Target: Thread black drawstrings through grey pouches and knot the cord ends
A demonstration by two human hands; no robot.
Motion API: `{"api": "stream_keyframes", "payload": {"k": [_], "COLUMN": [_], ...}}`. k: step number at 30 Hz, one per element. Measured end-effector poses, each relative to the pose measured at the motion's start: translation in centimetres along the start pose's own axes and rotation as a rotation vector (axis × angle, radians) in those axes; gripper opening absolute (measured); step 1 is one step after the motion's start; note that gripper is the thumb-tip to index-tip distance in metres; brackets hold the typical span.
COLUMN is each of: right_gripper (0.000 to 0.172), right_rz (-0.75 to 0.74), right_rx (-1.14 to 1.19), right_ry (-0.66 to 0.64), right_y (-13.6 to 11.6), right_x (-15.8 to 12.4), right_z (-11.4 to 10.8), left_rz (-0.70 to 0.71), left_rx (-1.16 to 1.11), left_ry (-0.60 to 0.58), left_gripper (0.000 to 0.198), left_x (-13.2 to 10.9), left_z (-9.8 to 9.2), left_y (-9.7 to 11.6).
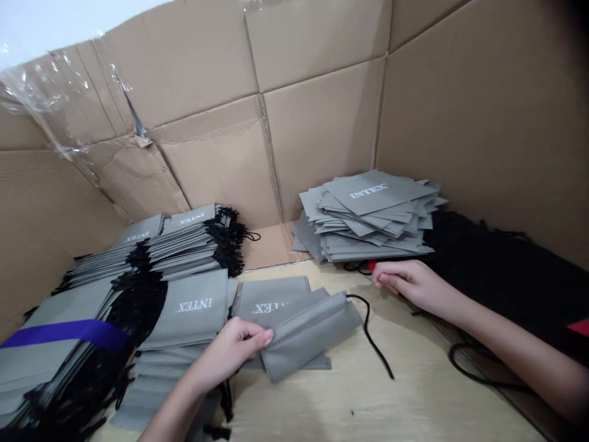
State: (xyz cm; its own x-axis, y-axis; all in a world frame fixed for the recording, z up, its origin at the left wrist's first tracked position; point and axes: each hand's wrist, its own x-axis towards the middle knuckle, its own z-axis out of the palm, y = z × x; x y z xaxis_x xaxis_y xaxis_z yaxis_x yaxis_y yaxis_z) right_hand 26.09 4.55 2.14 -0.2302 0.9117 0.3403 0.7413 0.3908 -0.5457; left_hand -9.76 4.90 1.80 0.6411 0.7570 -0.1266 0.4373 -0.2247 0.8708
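Note:
My left hand (242, 347) pinches the edge of a grey fabric drawstring pouch (313, 334), thumb on top. A black cord (368, 325) trails from the pouch's far right corner onto the table. Under it lie more grey pouches (269, 294) printed INTEX. My right hand (407, 282) is closed, fingers curled, just in front of a tall, uneven stack of grey pouches (372, 215). A small red thing (372, 265) shows at its fingertips, beside a loop of black cord; its kind is too hidden to tell.
Neat stacks of corded grey pouches (184, 245) stand at the left, one bundle crossed by a purple band (64, 333). A heap of black cords (488, 270) lies at the right. Cardboard walls (322, 116) enclose the back and sides of the pale tabletop (368, 399).

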Motion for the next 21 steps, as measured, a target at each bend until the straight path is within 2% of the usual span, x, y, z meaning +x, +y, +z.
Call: {"api": "stream_keyframes", "payload": {"k": [2,4,10,15,21], "right_gripper": [0.034,0.035,0.037,0.04,0.043], "right_rz": [0.009,0.021,0.039,0.066,0.09], "right_rx": [0.017,0.034,0.077,0.086,0.093], "right_ry": [0.0,0.002,-0.006,0.013,0.069], "right_y": [-0.1,0.0,-0.1,-0.3,-0.2], "right_x": [0.0,0.0,-0.2,-0.3,-0.4], "right_z": [0.0,0.1,0.2,0.5,0.9], "left_rz": [-0.021,-0.026,-0.046,-0.023,0.024], "left_rx": [-0.039,-0.024,-0.023,0.053,0.262], "left_ry": [-0.089,-0.113,0.074,0.014,0.047], "left_gripper": [0.05,0.05,0.032,0.028,0.028], "left_x": [0.1,0.1,0.4,0.2,-0.6], "left_z": [-0.3,-0.6,-0.8,-0.4,0.4], "left_y": [-0.2,-0.3,-0.4,0.0,0.7]}}
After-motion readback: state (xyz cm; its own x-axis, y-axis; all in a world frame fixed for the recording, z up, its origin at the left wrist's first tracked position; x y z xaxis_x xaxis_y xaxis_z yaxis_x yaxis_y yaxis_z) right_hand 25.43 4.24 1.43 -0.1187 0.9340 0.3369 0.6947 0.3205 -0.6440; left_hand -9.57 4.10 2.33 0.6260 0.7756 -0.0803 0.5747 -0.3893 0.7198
